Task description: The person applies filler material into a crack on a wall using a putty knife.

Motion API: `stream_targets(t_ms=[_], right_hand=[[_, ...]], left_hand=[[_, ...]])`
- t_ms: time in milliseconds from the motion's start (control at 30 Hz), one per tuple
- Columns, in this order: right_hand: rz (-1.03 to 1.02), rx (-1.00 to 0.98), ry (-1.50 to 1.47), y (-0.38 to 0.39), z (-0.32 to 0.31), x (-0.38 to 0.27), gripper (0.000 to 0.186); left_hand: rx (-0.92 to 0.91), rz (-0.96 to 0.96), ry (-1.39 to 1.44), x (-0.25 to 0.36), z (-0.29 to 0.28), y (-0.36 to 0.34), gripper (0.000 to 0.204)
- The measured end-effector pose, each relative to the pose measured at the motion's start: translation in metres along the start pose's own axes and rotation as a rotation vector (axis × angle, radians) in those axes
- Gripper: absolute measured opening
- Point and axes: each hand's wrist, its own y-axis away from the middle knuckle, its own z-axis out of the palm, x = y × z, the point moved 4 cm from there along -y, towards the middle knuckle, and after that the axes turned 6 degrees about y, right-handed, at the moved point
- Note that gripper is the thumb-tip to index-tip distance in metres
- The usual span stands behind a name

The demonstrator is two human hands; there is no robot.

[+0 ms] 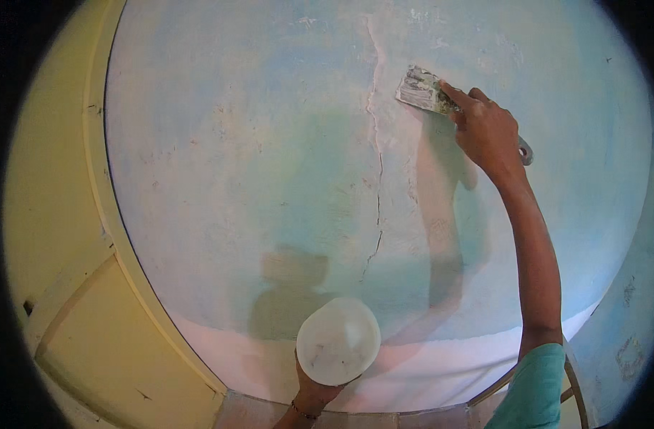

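Note:
My right hand [488, 132] is closed around the handle of a putty knife [421, 89]. The knife's wide blade is smeared with whitish-grey paste and lies at or close to the wall, just right of the crack's upper part. A long crack [378, 182] runs down the blue-green wall [284, 171]; its upper part is pale and filled-looking, its lower part thin and dark. Low in the view, my left hand [316, 393] holds a round white bowl [337, 339] from below. Greyish smudges show in the bowl; how much it contains I cannot tell. Most left fingers are hidden behind it.
A yellow panelled door or cupboard [62, 186] stands along the left side. The wall's lower band [441, 365] is pale pink. At the lower right, behind my sleeve, part of a brown curved frame [576, 386] shows. Shadows of my head and arm fall on the wall.

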Motion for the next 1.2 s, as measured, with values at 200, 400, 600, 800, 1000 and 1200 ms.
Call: stream_targets(t_ms=[200,400,600,800,1000,1200], right_hand=[[0.002,0.087,-0.022,-0.026,0.001,-0.01,0.04],[-0.032,0.06,0.008,-0.039,-0.001,-0.003,0.038],[-0.076,0.066,0.016,-0.053,0.009,0.003,0.035],[-0.122,0.087,-0.008,-0.06,0.018,0.012,0.039],[-0.156,0.059,0.042,-0.064,0.018,0.01,0.04],[-0.147,0.054,-0.075,-0.07,0.027,0.013,0.038]], left_hand=[[-0.087,-0.134,0.139,0.005,-0.023,-0.004,0.06],[-0.031,-0.124,0.189,0.008,-0.017,-0.008,0.061],[-0.015,-0.022,0.061,-0.001,-0.003,-0.013,0.064],[-0.14,-0.103,0.125,-0.011,0.003,-0.015,0.064],[-0.017,0.155,-0.365,-0.011,0.032,-0.001,0.064],[-0.03,-0.103,0.139,-0.017,-0.013,-0.016,0.064]])
